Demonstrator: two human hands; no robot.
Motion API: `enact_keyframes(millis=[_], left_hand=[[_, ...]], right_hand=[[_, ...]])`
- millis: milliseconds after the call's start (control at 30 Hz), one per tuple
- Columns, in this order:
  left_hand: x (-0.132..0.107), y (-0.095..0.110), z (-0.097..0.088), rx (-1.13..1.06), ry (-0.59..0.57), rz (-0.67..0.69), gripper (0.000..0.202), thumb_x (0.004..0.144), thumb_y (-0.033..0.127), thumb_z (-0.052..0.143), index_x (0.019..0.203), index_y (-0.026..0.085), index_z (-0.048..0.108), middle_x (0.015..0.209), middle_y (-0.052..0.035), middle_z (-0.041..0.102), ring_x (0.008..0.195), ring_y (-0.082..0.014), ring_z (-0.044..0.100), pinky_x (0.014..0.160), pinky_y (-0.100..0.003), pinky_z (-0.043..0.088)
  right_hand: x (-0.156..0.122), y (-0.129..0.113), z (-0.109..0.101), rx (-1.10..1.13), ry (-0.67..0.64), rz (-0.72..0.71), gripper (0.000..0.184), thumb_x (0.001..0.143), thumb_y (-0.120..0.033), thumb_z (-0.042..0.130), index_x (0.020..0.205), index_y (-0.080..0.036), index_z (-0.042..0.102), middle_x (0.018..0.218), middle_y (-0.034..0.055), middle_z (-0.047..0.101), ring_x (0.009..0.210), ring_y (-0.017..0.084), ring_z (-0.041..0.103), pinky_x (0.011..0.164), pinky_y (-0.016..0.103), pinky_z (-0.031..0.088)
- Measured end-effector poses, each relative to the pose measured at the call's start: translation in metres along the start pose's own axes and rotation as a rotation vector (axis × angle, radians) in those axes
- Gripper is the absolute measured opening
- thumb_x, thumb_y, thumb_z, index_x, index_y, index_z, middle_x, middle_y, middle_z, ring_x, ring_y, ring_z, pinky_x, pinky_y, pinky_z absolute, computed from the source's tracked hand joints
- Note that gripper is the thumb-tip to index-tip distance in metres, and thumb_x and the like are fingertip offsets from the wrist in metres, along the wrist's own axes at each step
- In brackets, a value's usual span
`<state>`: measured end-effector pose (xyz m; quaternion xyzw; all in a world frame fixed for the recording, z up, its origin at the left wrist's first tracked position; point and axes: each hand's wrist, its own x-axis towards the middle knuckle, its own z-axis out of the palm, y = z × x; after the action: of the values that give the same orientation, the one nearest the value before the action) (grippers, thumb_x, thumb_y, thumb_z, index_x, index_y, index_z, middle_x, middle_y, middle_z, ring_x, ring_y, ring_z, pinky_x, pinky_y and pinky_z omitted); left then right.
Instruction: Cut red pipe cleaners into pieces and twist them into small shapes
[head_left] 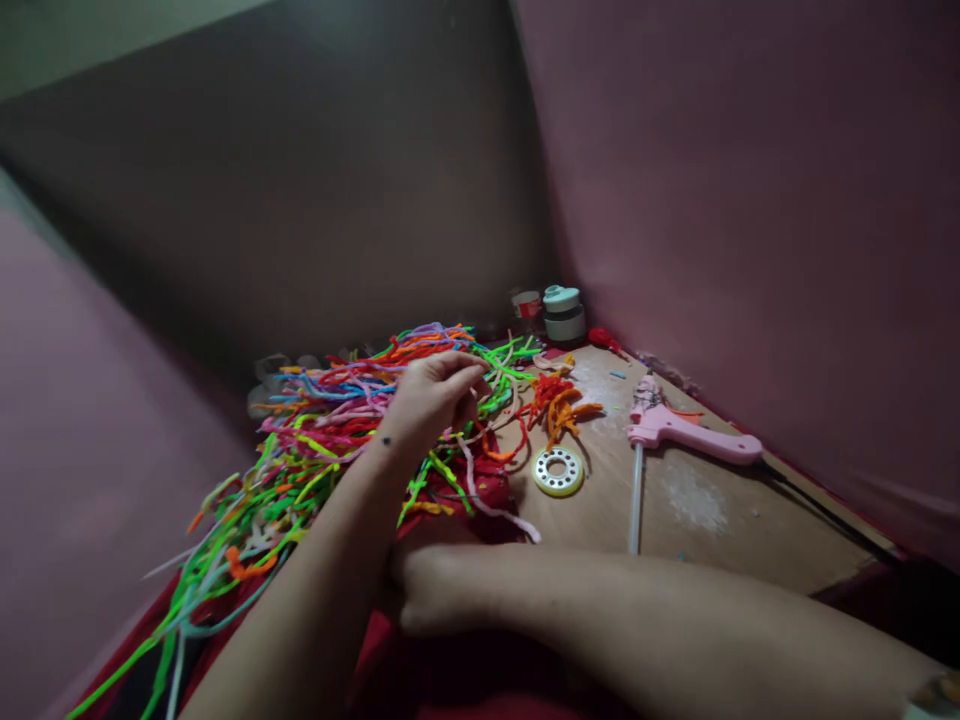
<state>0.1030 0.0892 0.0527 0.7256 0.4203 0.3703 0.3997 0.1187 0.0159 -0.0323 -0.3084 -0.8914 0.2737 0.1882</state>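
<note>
A large heap of fuzzy pipe cleaners point(322, 440) in many colours spreads across the left and middle. My left hand point(444, 392) is over its right side, beside the bright green ones, with thumb and fingers drawn together. Whatever those fingertips hold, if anything, is hidden. Lower down, my right hand point(435, 588) is closed in a loose fist in front of the heap, close to red cloth point(491, 490). Its fingers face away into shadow, so their contents do not show. A pale pink pipe cleaner point(480, 490) trails between the hands.
On the wooden board point(600, 500) are a white ring with holes and a yellow edge point(557, 471), orange pipe cleaner pieces point(566, 412), and a pink glue gun point(694, 435) with a glue stick and dark cord. A lidded jar point(564, 315) stands behind. Walls close in both sides.
</note>
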Motion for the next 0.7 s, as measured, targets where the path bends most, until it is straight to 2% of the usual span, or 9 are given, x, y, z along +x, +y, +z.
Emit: enact_keyframes(millis=[67, 133, 233, 300, 433, 567, 633, 700], left_hand=[[-0.021, 0.007, -0.022, -0.04, 0.092, 0.082, 0.019, 0.072, 0.028, 0.061, 0.083, 0.012, 0.063, 0.063, -0.0013, 0.063, 0.035, -0.0049, 0.045, 0.031, -0.016, 0.029], [-0.04, 0.007, -0.043, -0.043, 0.178, 0.093, 0.02, 0.073, 0.028, 0.061, 0.084, 0.013, 0.064, 0.062, -0.0005, 0.061, 0.036, -0.0042, 0.044, 0.032, -0.015, 0.028], [-0.065, -0.01, -0.067, -0.02, 0.339, 0.015, 0.018, 0.071, 0.029, 0.062, 0.081, 0.014, 0.063, 0.056, 0.0021, 0.058, 0.033, -0.0037, 0.041, 0.031, -0.015, 0.026], [-0.079, -0.028, -0.077, -0.001, 0.437, -0.075, 0.019, 0.069, 0.029, 0.062, 0.079, 0.014, 0.062, 0.055, 0.0025, 0.059, 0.033, -0.0042, 0.041, 0.032, -0.016, 0.027], [-0.093, -0.057, -0.089, -0.03, 0.619, -0.147, 0.022, 0.067, 0.03, 0.061, 0.082, 0.013, 0.06, 0.058, 0.0026, 0.059, 0.036, -0.0044, 0.04, 0.035, -0.016, 0.028], [-0.092, -0.068, -0.094, -0.027, 0.681, -0.104, 0.023, 0.07, 0.03, 0.059, 0.088, 0.015, 0.06, 0.062, 0.0038, 0.057, 0.041, -0.0049, 0.043, 0.04, -0.017, 0.032], [-0.09, -0.071, -0.095, 0.082, 0.685, -0.046, 0.023, 0.072, 0.031, 0.058, 0.09, 0.016, 0.06, 0.066, 0.0031, 0.058, 0.048, -0.007, 0.048, 0.047, -0.019, 0.038], [-0.089, -0.074, -0.095, 0.341, 0.663, 0.027, 0.025, 0.074, 0.033, 0.058, 0.092, 0.017, 0.061, 0.072, 0.0008, 0.059, 0.061, -0.0108, 0.054, 0.059, -0.022, 0.042]], right_hand=[[-0.01, -0.008, -0.001, -0.116, -0.09, -0.096, 0.028, 0.078, -0.03, 0.045, 0.089, -0.015, 0.065, 0.081, 0.0092, 0.068, 0.064, 0.02, 0.06, 0.045, 0.026, 0.035], [-0.017, -0.015, -0.002, -0.184, -0.12, -0.167, 0.027, 0.075, -0.029, 0.044, 0.084, -0.016, 0.067, 0.082, 0.0093, 0.069, 0.064, 0.02, 0.061, 0.044, 0.026, 0.03], [-0.021, -0.021, 0.0, -0.202, -0.131, -0.233, 0.028, 0.078, -0.032, 0.044, 0.084, -0.018, 0.067, 0.084, 0.0083, 0.07, 0.069, 0.02, 0.063, 0.048, 0.026, 0.029], [-0.022, -0.022, 0.002, -0.203, -0.134, -0.206, 0.025, 0.077, -0.031, 0.045, 0.081, -0.019, 0.067, 0.08, 0.0069, 0.07, 0.068, 0.019, 0.063, 0.049, 0.026, 0.028], [-0.022, -0.021, 0.005, -0.2, -0.116, -0.199, 0.02, 0.075, -0.028, 0.048, 0.078, -0.018, 0.065, 0.078, 0.0059, 0.07, 0.068, 0.018, 0.063, 0.051, 0.026, 0.029], [-0.022, -0.021, 0.006, -0.209, -0.1, -0.206, 0.016, 0.076, -0.026, 0.049, 0.075, -0.018, 0.063, 0.079, 0.0052, 0.07, 0.068, 0.016, 0.062, 0.053, 0.026, 0.029], [-0.022, -0.021, 0.007, -0.222, -0.084, -0.213, 0.016, 0.076, -0.026, 0.048, 0.074, -0.017, 0.062, 0.078, 0.0057, 0.069, 0.066, 0.016, 0.061, 0.053, 0.026, 0.028], [-0.022, -0.021, 0.009, -0.218, -0.063, -0.214, 0.016, 0.077, -0.025, 0.048, 0.074, -0.017, 0.061, 0.078, 0.0059, 0.069, 0.066, 0.015, 0.06, 0.053, 0.026, 0.028]])
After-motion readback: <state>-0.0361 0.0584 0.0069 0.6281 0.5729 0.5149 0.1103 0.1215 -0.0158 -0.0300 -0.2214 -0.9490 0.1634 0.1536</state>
